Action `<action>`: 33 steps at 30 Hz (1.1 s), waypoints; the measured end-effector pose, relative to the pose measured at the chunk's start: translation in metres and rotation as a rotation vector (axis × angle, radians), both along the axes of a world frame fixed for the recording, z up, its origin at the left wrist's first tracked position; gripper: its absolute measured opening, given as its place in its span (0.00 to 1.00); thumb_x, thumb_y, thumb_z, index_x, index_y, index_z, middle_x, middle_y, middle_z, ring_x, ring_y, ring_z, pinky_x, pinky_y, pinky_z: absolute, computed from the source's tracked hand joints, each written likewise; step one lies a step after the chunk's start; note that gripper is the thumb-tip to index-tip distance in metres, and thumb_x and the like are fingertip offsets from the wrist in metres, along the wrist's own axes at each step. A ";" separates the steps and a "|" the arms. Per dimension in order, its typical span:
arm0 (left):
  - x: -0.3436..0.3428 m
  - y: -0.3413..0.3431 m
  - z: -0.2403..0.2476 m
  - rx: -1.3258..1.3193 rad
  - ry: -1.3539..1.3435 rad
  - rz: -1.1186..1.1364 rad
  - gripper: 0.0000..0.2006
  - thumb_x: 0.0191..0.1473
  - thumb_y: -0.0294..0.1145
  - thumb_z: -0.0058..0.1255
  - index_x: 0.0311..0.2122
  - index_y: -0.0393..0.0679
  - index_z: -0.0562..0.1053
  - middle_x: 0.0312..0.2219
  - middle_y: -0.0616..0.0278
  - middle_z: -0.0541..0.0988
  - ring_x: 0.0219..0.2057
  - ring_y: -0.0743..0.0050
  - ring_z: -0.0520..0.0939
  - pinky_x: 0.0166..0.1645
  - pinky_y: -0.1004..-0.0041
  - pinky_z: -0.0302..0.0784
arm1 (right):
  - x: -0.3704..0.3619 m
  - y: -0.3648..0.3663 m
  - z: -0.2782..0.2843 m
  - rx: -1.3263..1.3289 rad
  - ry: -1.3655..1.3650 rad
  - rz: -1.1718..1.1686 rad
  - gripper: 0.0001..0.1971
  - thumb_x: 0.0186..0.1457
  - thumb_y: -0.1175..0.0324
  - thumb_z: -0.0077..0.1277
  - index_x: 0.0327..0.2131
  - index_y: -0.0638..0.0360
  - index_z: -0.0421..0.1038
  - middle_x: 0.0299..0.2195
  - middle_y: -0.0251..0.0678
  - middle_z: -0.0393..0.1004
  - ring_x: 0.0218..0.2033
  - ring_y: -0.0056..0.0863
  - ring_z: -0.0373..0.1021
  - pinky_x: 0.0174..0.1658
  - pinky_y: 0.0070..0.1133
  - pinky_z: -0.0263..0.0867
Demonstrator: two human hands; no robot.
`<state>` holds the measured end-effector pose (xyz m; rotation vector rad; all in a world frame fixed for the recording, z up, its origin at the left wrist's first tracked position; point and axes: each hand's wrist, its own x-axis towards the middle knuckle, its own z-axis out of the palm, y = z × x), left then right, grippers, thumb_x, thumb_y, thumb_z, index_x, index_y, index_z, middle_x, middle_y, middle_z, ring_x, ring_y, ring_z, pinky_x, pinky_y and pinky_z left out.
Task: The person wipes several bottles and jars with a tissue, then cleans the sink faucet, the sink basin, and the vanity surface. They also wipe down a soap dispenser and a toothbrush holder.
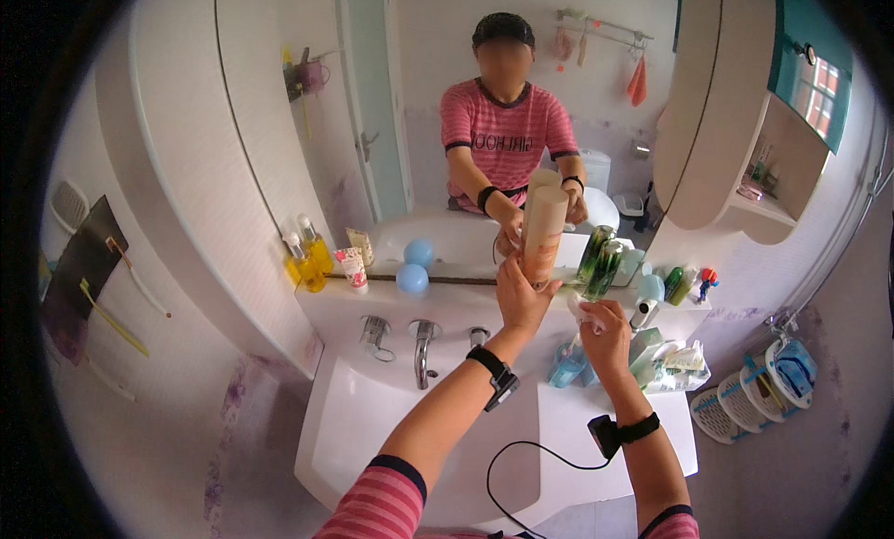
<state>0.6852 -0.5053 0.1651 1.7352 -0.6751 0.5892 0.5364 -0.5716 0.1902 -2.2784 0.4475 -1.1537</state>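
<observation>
My left hand (523, 299) is closed round the lower part of a tall cream bottle (545, 233) with orange print, held upright just in front of the mirror above the ledge. To its right, my right hand (607, 338) pinches a crumpled white tissue or cloth (583, 313); its exact kind is hard to make out. Behind that hand a green bottle (605, 270) stands on the ledge (466, 295). A blue cup (566, 366) is on the counter just below my right hand.
The white sink (372, 436) with a chrome faucet (425, 353) lies below. Yellow pump bottles (306, 267), a tube (353, 270) and a blue ball (412, 279) line the ledge's left. A tissue pack (680, 367) sits at right; a black cable (521, 443) hangs over the sink.
</observation>
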 end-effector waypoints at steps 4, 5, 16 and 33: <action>0.005 -0.008 -0.010 0.021 -0.010 0.082 0.35 0.33 0.37 0.65 0.46 0.35 0.59 0.37 0.46 0.69 0.41 0.45 0.69 0.45 0.58 0.66 | 0.002 0.001 0.026 0.096 -0.067 -0.001 0.12 0.44 0.79 0.49 0.36 0.60 0.72 0.35 0.40 0.70 0.31 0.35 0.71 0.31 0.23 0.67; 0.010 -0.005 -0.013 0.018 -0.034 0.111 0.34 0.34 0.39 0.64 0.45 0.35 0.60 0.36 0.46 0.68 0.40 0.44 0.69 0.43 0.58 0.66 | 0.010 0.002 0.034 0.109 -0.117 -0.008 0.12 0.45 0.79 0.49 0.37 0.61 0.71 0.35 0.41 0.70 0.31 0.34 0.71 0.31 0.22 0.67; -0.007 0.118 0.017 0.013 0.113 -0.063 0.29 0.41 0.37 0.59 0.46 0.35 0.61 0.38 0.50 0.69 0.39 0.53 0.73 0.42 0.64 0.69 | 0.127 -0.027 0.215 -0.527 -0.570 -0.059 0.11 0.47 0.75 0.51 0.37 0.51 0.74 0.38 0.34 0.70 0.39 0.35 0.69 0.38 0.25 0.67; -0.010 0.188 -0.022 0.027 -0.006 0.039 0.28 0.39 0.33 0.62 0.44 0.36 0.61 0.37 0.54 0.69 0.38 0.58 0.73 0.43 0.66 0.68 | 0.161 -0.009 0.026 -0.760 -0.087 0.298 0.08 0.45 0.74 0.50 0.32 0.55 0.72 0.34 0.31 0.67 0.36 0.33 0.67 0.33 0.27 0.68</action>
